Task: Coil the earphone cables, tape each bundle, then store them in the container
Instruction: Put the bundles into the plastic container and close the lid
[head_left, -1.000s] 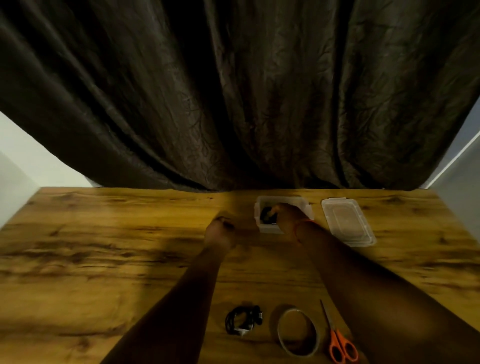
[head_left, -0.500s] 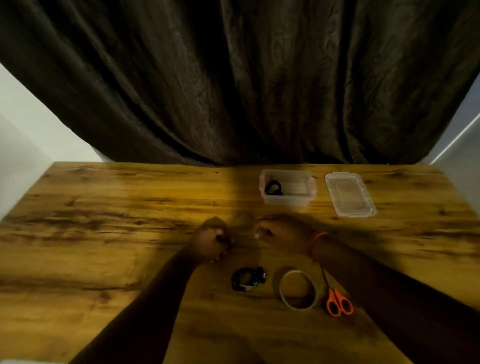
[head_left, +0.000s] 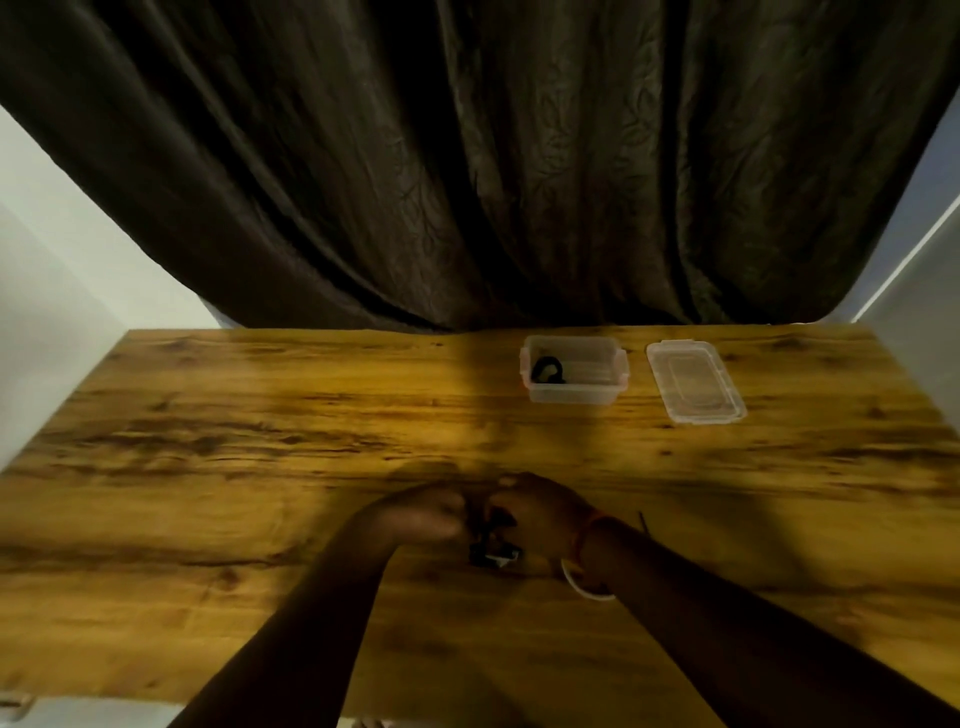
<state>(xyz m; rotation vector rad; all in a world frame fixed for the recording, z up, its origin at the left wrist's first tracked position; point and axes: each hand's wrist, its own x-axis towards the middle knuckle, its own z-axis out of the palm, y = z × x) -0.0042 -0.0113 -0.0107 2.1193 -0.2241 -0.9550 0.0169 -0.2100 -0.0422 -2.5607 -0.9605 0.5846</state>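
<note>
1. A dark curtain hangs across the whole back of the view, its folds dropping to the far edge of the wooden table.
2. My two forearms come in from the near edge and meet over the middle of the table.
3. Far right, the clear lid lies flat on the wood, just beside the container and apart from it.
4. The clear container sits open near the far edge, left of the lid, and one coiled black earphone bundle lies inside at its left end.
5. My right hand is curled, fingers bent toward the left hand; it looks to be pinching the dark earphone cable, though blur hides the exact hold.
6. My left hand is curled too, knuckles touching the right hand, fingers closed at the same cable.
7. The second earphone bundle, black with a pale bit, sits between and just below my hands, on or barely above the table; I cannot tell which.
8. The tape roll peeks out from under my right wrist, only a pale arc showing.
</note>
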